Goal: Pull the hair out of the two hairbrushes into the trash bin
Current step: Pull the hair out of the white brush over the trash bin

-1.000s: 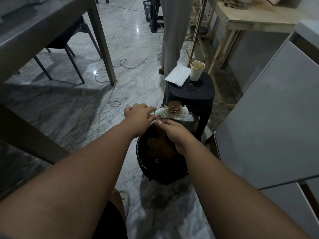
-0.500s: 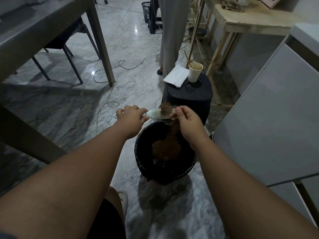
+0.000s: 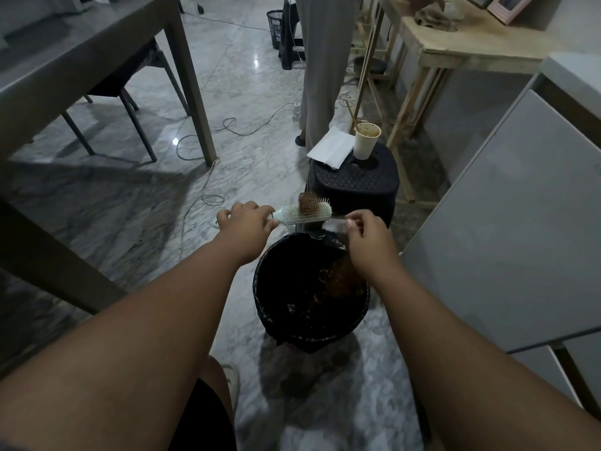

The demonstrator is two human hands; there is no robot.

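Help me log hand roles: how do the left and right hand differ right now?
The left hand is closed around the hairbrush handle; the right hand is off the brush, fingers pinched. The left sits beside the trash bin, the right over its far rim. Both are raised at brush height.

A: How many views?
B: 1, worn on the head, wide-angle, looking forward and down along both forearms.
A: How near?
B: Close over the trash bin (image 3: 310,288) on the floor (image 3: 130,229); the room's far end shows at the top.
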